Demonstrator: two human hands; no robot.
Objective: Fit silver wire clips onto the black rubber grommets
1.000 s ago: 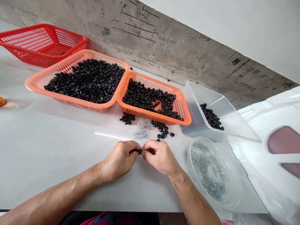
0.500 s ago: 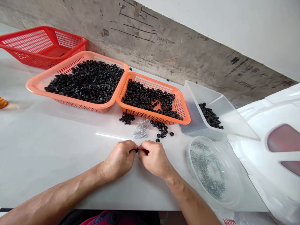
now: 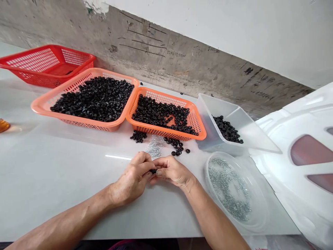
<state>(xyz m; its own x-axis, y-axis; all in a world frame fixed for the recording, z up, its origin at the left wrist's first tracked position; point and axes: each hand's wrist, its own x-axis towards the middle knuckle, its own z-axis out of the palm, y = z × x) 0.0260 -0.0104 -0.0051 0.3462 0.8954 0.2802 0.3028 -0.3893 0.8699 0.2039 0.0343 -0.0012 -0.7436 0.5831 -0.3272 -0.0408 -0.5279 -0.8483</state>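
Observation:
My left hand (image 3: 132, 178) and my right hand (image 3: 173, 172) meet over the table, fingertips pinched together. Between them shows a small black part (image 3: 153, 171), mostly covered by the fingers; both hands grip it. Just beyond the fingers lies a little heap of tiny silvery balls (image 3: 154, 147). Left of that heap is a pile of small black pieces (image 3: 138, 136). To its right, several black rings (image 3: 177, 147) lie loose on the tabletop.
Behind stand an orange basket (image 3: 166, 131) of black rings, a larger peach basket (image 3: 39, 107) of black pieces and a red basket (image 3: 52, 74). At right are a clear bin (image 3: 249, 121) with black parts and a round tub (image 3: 208, 170) of silvery balls. A wall (image 3: 203, 66) rises behind.
The view has shifted slightly. My right hand has turned, its thumb now showing on the black part, and its fingers are more extended. My left hand's fingers have shifted over the part.

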